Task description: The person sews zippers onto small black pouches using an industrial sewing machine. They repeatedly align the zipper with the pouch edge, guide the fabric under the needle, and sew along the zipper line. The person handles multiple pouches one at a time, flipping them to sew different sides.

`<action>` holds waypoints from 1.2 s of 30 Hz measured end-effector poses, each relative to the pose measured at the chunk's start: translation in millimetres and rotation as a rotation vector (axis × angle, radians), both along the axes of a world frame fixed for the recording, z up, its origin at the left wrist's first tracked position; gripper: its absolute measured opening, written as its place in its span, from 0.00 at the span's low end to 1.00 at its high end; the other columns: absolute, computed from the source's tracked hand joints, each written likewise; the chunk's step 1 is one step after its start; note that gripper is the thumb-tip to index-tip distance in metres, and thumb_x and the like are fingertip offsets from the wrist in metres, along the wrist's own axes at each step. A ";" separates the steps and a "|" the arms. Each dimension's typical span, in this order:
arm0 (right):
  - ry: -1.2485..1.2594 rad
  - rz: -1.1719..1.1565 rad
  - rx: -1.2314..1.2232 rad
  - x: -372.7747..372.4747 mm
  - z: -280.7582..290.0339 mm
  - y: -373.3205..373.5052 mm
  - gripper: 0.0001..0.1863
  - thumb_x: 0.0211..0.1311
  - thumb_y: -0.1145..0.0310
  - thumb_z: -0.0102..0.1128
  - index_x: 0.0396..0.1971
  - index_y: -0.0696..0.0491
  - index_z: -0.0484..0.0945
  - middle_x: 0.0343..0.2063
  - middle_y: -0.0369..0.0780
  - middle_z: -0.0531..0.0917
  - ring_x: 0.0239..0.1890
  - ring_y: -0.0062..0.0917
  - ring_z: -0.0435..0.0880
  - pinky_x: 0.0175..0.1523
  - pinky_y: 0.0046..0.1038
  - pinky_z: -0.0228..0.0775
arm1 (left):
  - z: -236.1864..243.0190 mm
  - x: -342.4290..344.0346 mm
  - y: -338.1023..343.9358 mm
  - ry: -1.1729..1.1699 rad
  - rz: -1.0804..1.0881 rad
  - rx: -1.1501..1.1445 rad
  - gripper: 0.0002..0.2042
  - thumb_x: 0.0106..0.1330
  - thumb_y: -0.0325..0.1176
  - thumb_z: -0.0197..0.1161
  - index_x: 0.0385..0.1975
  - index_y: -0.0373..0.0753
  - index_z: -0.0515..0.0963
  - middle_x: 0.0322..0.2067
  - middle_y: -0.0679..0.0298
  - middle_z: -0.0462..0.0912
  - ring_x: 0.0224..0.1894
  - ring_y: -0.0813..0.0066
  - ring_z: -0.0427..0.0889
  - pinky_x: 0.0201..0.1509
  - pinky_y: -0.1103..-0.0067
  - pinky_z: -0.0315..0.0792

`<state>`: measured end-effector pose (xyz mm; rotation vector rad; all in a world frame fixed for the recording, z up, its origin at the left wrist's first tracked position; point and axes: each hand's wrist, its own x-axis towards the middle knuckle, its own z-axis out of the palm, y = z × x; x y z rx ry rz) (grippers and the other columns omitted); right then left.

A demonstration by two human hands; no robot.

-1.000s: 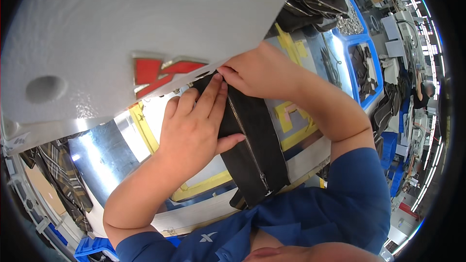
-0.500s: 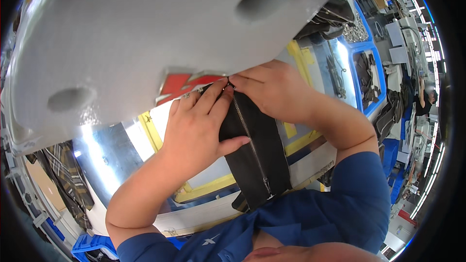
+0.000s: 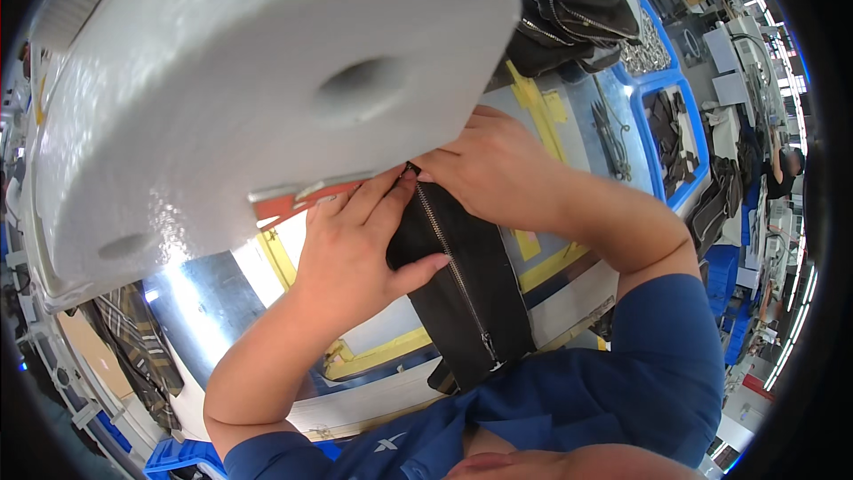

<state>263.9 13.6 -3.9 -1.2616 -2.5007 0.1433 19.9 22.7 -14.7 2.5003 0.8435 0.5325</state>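
Observation:
A black fabric piece point(image 3: 499, 293) lies lengthwise in front of me, its near end against my shirt. Down its middle runs a metal-toothed zipper point(image 3: 456, 277), the slider at the near end. My left hand point(image 3: 342, 258) rests palm down on the fabric's left side, fingers stretched toward the far end and thumb laid across the zipper teeth. At the far right, my right hand point(image 3: 489, 164) has its fingers curled and pressed together on the zipper's far end. Both hands' fingertips meet beside the white sewing machine head point(image 3: 240, 124), which overhangs them and hides the needle area.
Yellow tape point(image 3: 378, 356) marks the pale work surface. Dark zippered pieces point(image 3: 569, 22) are piled at the far right. Scissors-like metal tools point(image 3: 611, 138) lie near a blue divided tray point(image 3: 650, 89). Plaid fabric point(image 3: 138, 347) hangs at left; a person works far right.
My view has shifted, so the machine head now appears further left and tilted. Both hands keep their places on the fabric, with little visible movement.

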 end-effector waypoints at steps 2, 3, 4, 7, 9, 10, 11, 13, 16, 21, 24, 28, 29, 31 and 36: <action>0.007 -0.001 -0.003 -0.1 -2.0 -0.2 0.13 0.60 0.70 0.61 0.43 0.56 0.85 0.40 0.38 0.86 0.46 0.34 0.87 0.54 0.37 0.78 | 0.3 -0.3 -2.6 0.014 0.010 -0.014 0.41 0.48 0.52 0.83 0.61 0.33 0.82 0.66 0.52 0.81 0.53 0.53 0.81 0.64 0.65 0.71; 0.008 -0.004 -0.004 -0.2 -2.9 -0.2 0.12 0.60 0.70 0.61 0.43 0.56 0.85 0.39 0.38 0.86 0.46 0.34 0.87 0.53 0.37 0.78 | 0.6 -0.3 -2.6 0.017 0.010 -0.008 0.41 0.48 0.52 0.83 0.61 0.32 0.82 0.65 0.52 0.81 0.53 0.53 0.81 0.64 0.65 0.72; 0.009 -0.006 -0.006 -0.3 -3.9 -0.5 0.12 0.60 0.70 0.61 0.42 0.55 0.85 0.39 0.38 0.86 0.46 0.34 0.87 0.53 0.37 0.78 | 1.1 -0.6 -2.7 0.020 0.012 -0.005 0.41 0.48 0.51 0.83 0.61 0.32 0.82 0.65 0.51 0.81 0.54 0.53 0.81 0.63 0.65 0.72; -0.005 -0.004 -0.021 -1.2 0.7 -1.0 0.10 0.60 0.70 0.61 0.40 0.55 0.85 0.37 0.39 0.86 0.45 0.34 0.87 0.53 0.37 0.77 | -0.4 -2.4 0.7 -0.019 0.002 -0.024 0.40 0.48 0.50 0.83 0.61 0.32 0.82 0.65 0.50 0.81 0.53 0.52 0.82 0.62 0.64 0.74; -0.025 -0.013 -0.042 -1.6 0.4 -1.4 0.12 0.63 0.68 0.66 0.45 0.55 0.86 0.40 0.39 0.87 0.46 0.36 0.87 0.54 0.37 0.78 | -0.2 -3.2 2.7 -0.034 -0.006 -0.049 0.40 0.48 0.50 0.83 0.60 0.31 0.83 0.65 0.49 0.82 0.52 0.51 0.83 0.61 0.63 0.74; -0.036 -0.020 -0.051 -1.9 1.4 -1.2 0.14 0.65 0.67 0.68 0.47 0.55 0.87 0.41 0.39 0.88 0.47 0.36 0.88 0.55 0.37 0.78 | 1.5 -3.3 4.0 -0.027 -0.011 -0.061 0.40 0.48 0.50 0.83 0.60 0.31 0.83 0.64 0.48 0.82 0.52 0.50 0.83 0.61 0.63 0.74; -0.039 -0.023 -0.059 -2.5 1.6 -1.3 0.14 0.65 0.67 0.68 0.48 0.55 0.87 0.42 0.39 0.88 0.47 0.36 0.88 0.55 0.37 0.78 | 3.1 -3.3 5.2 -0.020 -0.016 -0.073 0.40 0.48 0.49 0.83 0.60 0.31 0.82 0.64 0.48 0.82 0.52 0.49 0.83 0.61 0.63 0.75; -0.048 -0.022 -0.074 -4.0 0.5 -1.0 0.14 0.66 0.66 0.67 0.48 0.55 0.87 0.43 0.39 0.89 0.47 0.36 0.88 0.56 0.37 0.78 | 4.0 -3.2 6.8 -0.020 -0.012 -0.081 0.39 0.49 0.50 0.82 0.59 0.31 0.83 0.63 0.47 0.83 0.52 0.48 0.84 0.60 0.63 0.75; -0.078 -0.035 -0.054 -5.7 -0.7 -0.8 0.14 0.66 0.66 0.67 0.48 0.55 0.87 0.45 0.40 0.89 0.47 0.36 0.88 0.56 0.37 0.77 | 4.4 -3.9 8.5 -0.048 -0.013 -0.088 0.38 0.50 0.51 0.82 0.58 0.31 0.83 0.61 0.47 0.84 0.52 0.49 0.85 0.60 0.62 0.75; -0.093 -0.027 0.056 -7.7 -7.8 -0.2 0.09 0.61 0.70 0.60 0.38 0.51 0.86 0.37 0.37 0.87 0.43 0.33 0.88 0.52 0.36 0.77 | 5.5 -4.8 6.9 -0.058 0.011 -0.079 0.35 0.52 0.50 0.81 0.56 0.30 0.84 0.60 0.47 0.85 0.55 0.49 0.86 0.62 0.62 0.75; -0.081 -0.029 0.060 -18.3 -7.4 3.9 0.08 0.61 0.70 0.61 0.38 0.51 0.86 0.37 0.37 0.88 0.43 0.33 0.88 0.51 0.36 0.77 | 8.5 -5.9 5.9 -0.032 0.090 -0.116 0.32 0.55 0.48 0.79 0.55 0.31 0.85 0.56 0.49 0.87 0.55 0.49 0.86 0.63 0.62 0.75; -0.159 -0.048 0.070 -40.6 -7.9 10.8 0.07 0.60 0.69 0.62 0.36 0.51 0.86 0.35 0.38 0.88 0.42 0.33 0.89 0.51 0.36 0.78 | 10.1 -14.9 5.1 0.068 0.177 -0.001 0.29 0.57 0.46 0.78 0.54 0.33 0.86 0.52 0.51 0.89 0.52 0.50 0.87 0.60 0.62 0.75; -0.135 -0.048 0.063 -41.2 -8.6 10.6 0.07 0.60 0.69 0.62 0.35 0.51 0.86 0.34 0.38 0.88 0.42 0.33 0.89 0.51 0.36 0.78 | 10.9 -15.1 4.4 0.071 0.186 -0.009 0.28 0.57 0.46 0.78 0.53 0.33 0.86 0.52 0.52 0.90 0.51 0.51 0.87 0.60 0.62 0.75; -0.087 -0.051 0.048 -38.5 -8.8 10.0 0.06 0.59 0.69 0.63 0.34 0.52 0.86 0.33 0.39 0.88 0.41 0.33 0.89 0.50 0.36 0.78 | 13.2 -11.1 3.5 0.076 0.203 -0.025 0.27 0.58 0.46 0.78 0.53 0.33 0.86 0.51 0.52 0.90 0.50 0.51 0.87 0.58 0.62 0.74; -0.149 -0.053 0.041 -41.2 -3.0 8.9 0.05 0.58 0.69 0.64 0.33 0.52 0.85 0.33 0.38 0.87 0.39 0.33 0.89 0.48 0.36 0.79 | 12.4 -12.1 4.8 0.077 0.185 -0.015 0.27 0.58 0.46 0.78 0.52 0.33 0.86 0.50 0.52 0.90 0.49 0.51 0.87 0.58 0.63 0.74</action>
